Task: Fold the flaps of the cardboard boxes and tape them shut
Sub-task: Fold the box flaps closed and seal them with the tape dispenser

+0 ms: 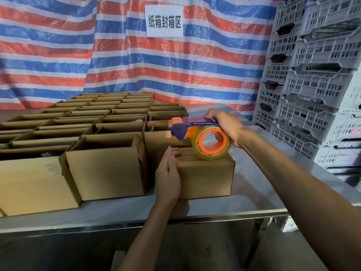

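Note:
A small cardboard box point(205, 175) with its flaps folded down sits near the front edge of the steel table point(254, 194). My left hand point(168, 177) lies flat against the box's left side, fingers straight, fingertips at the top edge. My right hand point(224, 126) grips the handle of an orange and purple tape dispenser point(197, 133). Its clear tape roll rests on the top of the box, over the seam. The dispenser's head points left, slightly above the box.
Many open cardboard boxes point(105, 169) stand in rows to the left and behind. Stacked grey plastic crates point(312, 85) rise at the right. A striped tarp with a white sign point(165, 20) hangs behind. Bare table lies right of the box.

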